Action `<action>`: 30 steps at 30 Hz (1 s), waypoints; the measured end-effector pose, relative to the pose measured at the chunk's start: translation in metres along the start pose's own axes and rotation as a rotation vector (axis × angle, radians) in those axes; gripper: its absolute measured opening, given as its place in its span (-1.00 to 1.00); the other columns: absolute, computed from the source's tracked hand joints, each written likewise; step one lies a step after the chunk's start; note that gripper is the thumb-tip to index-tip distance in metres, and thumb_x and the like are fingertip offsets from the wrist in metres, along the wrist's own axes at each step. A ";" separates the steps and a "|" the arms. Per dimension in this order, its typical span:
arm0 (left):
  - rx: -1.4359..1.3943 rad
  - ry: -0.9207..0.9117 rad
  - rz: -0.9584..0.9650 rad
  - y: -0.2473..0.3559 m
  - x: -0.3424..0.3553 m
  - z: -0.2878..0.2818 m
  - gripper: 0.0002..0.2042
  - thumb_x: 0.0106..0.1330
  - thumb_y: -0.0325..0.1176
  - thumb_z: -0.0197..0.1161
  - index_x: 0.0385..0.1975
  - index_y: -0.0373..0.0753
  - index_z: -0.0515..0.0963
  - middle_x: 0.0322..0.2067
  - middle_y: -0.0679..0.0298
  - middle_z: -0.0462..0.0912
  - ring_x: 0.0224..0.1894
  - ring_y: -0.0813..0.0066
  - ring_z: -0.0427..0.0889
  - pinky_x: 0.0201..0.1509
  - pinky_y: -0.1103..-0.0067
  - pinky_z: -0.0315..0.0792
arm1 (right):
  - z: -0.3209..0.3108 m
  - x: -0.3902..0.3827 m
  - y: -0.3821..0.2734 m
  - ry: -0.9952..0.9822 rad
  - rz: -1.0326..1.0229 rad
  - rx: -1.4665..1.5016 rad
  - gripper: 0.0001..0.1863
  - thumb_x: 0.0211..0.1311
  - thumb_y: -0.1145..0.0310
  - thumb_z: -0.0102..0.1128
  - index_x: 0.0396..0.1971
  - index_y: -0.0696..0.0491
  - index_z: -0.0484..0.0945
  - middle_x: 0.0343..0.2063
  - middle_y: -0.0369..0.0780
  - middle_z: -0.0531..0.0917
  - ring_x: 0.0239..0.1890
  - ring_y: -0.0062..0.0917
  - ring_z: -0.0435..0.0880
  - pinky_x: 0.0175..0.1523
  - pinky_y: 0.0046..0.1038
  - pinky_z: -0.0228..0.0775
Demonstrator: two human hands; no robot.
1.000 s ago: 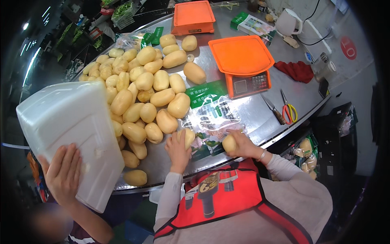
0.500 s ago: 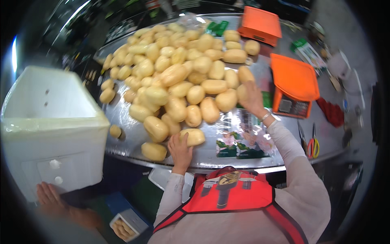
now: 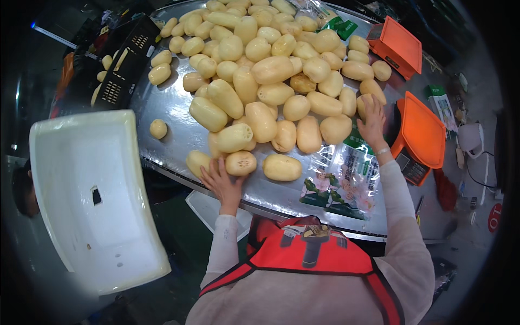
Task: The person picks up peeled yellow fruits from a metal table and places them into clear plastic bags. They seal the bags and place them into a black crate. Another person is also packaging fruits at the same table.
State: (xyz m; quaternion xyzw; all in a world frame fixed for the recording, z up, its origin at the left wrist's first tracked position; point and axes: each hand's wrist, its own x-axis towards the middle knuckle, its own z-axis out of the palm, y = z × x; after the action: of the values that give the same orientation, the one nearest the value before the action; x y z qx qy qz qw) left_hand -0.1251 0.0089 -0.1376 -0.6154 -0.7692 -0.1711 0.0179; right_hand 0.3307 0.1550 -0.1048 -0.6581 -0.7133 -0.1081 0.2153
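Left hand (image 3: 221, 187) spread wide, touching cut lotus root (image 3: 241, 163) near table (image 3: 181, 114) edge. Printed bags (image 3: 346, 184) rightward. Right hand (image 3: 372, 123) over another root (image 3: 361, 111), grip unclear. Root heap (image 3: 271, 70) beyond.

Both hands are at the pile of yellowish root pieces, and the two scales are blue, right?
Not quite. The head view shows that the nearer scale and farther scale are orange, not blue. The left hand and right hand are indeed at the pile of yellowish root pieces.
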 end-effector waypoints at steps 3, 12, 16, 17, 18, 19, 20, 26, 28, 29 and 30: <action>-0.007 0.054 -0.023 -0.012 0.007 0.009 -0.05 -0.12 0.08 0.54 0.31 -0.09 0.23 0.32 0.15 0.21 0.43 -0.24 -0.11 0.43 -0.10 -0.23 | -0.030 -0.047 -0.008 -0.134 -0.081 0.349 -0.43 -0.05 0.48 0.36 0.07 0.01 0.47 0.06 -0.05 0.44 0.11 -0.11 0.43 0.14 -0.22 0.33; -0.029 0.171 0.057 -0.029 0.009 0.018 -0.03 -0.13 0.06 0.56 0.32 -0.09 0.22 0.33 0.18 0.24 0.43 -0.27 -0.10 0.42 -0.10 -0.21 | -0.098 -0.210 -0.072 -0.623 0.022 0.381 -0.27 -0.25 0.33 0.56 0.06 0.05 0.44 -0.11 -0.08 0.44 -0.02 -0.17 0.43 0.04 -0.24 0.34; 0.012 0.130 0.032 -0.031 0.007 0.012 -0.04 -0.11 -0.05 0.58 0.34 -0.08 0.18 0.34 0.15 0.21 0.43 -0.27 -0.09 0.41 -0.11 -0.18 | -0.092 -0.217 -0.059 -0.568 -0.054 0.456 -0.43 -0.08 0.40 0.43 0.01 0.06 0.45 -0.12 -0.10 0.48 -0.06 -0.15 0.47 0.03 -0.23 0.38; -0.007 0.064 0.001 -0.031 0.004 0.009 -0.05 -0.10 -0.11 0.57 0.35 -0.09 0.17 0.35 0.13 0.19 0.44 -0.26 -0.10 0.41 -0.12 -0.18 | -0.095 -0.212 -0.056 -0.602 -0.060 0.492 -0.45 -0.06 0.41 0.42 0.01 0.06 0.45 -0.13 -0.10 0.49 -0.06 -0.13 0.48 0.02 -0.22 0.39; -0.022 -0.002 -0.025 -0.026 0.004 0.001 -0.06 -0.08 -0.17 0.55 0.35 -0.09 0.16 0.35 0.10 0.17 0.44 -0.25 -0.10 0.40 -0.14 -0.18 | -0.097 -0.208 -0.053 -0.634 -0.061 0.532 -0.46 -0.05 0.41 0.41 0.01 0.06 0.45 -0.14 -0.09 0.51 -0.07 -0.12 0.50 0.01 -0.22 0.41; -0.036 -0.069 -0.052 -0.021 0.002 -0.008 -0.07 -0.06 -0.23 0.54 0.36 -0.09 0.15 0.35 0.08 0.15 0.45 -0.24 -0.10 0.40 -0.16 -0.18 | -0.097 -0.207 -0.049 -0.666 -0.062 0.573 -0.48 -0.03 0.42 0.39 0.00 0.06 0.45 -0.15 -0.08 0.52 -0.07 -0.11 0.52 0.00 -0.21 0.43; -0.077 -0.088 -0.038 -0.013 -0.003 -0.018 -0.07 -0.04 -0.34 0.50 0.38 -0.15 0.10 0.33 0.00 0.15 0.43 -0.20 -0.04 0.42 -0.07 -0.11 | -0.095 -0.209 -0.043 -0.633 -0.123 0.589 -0.50 0.03 0.44 0.35 0.03 0.06 0.44 -0.16 -0.04 0.55 -0.10 -0.04 0.56 -0.02 -0.18 0.46; -0.337 -0.051 -0.005 -0.011 -0.052 -0.011 -0.08 0.00 -0.47 0.41 0.40 -0.30 0.02 0.27 -0.15 0.21 0.31 -0.21 0.21 0.39 0.12 0.09 | -0.103 -0.201 -0.034 -0.678 0.013 0.585 -0.50 0.09 0.49 0.26 0.08 0.17 0.42 -0.18 0.05 0.58 -0.15 0.01 0.58 -0.04 -0.16 0.45; -0.300 -0.086 0.002 -0.006 -0.063 -0.014 -0.08 0.01 -0.50 0.39 0.41 -0.31 0.00 0.26 -0.16 0.22 0.29 -0.21 0.24 0.38 0.11 0.10 | -0.100 -0.205 -0.029 -0.690 0.038 0.488 -0.59 0.09 0.54 0.15 -0.01 0.15 0.39 -0.18 0.05 0.57 -0.16 0.03 0.57 -0.08 -0.08 0.44; -0.281 -0.103 0.005 -0.004 -0.067 -0.015 -0.08 0.01 -0.51 0.37 0.41 -0.31 -0.01 0.26 -0.16 0.23 0.28 -0.21 0.25 0.37 0.10 0.11 | -0.100 -0.208 -0.026 -0.655 0.063 0.486 -0.59 0.07 0.56 0.12 -0.01 0.15 0.39 -0.18 0.06 0.57 -0.16 0.03 0.57 -0.08 -0.08 0.44; -0.302 -0.139 -0.002 -0.003 -0.069 -0.017 -0.08 0.00 -0.53 0.34 0.41 -0.32 -0.03 0.27 -0.18 0.21 0.30 -0.18 0.24 0.36 0.11 0.13 | -0.099 -0.211 -0.025 -0.620 0.079 0.488 -0.59 0.05 0.59 0.09 -0.02 0.16 0.39 -0.18 0.07 0.57 -0.16 0.04 0.57 -0.08 -0.07 0.44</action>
State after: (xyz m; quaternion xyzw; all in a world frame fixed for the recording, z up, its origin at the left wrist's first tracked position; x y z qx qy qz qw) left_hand -0.1147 -0.0614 -0.1392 -0.6205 -0.7349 -0.2418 -0.1280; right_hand 0.3312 -0.0788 -0.1091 -0.6161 -0.7233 0.2768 0.1437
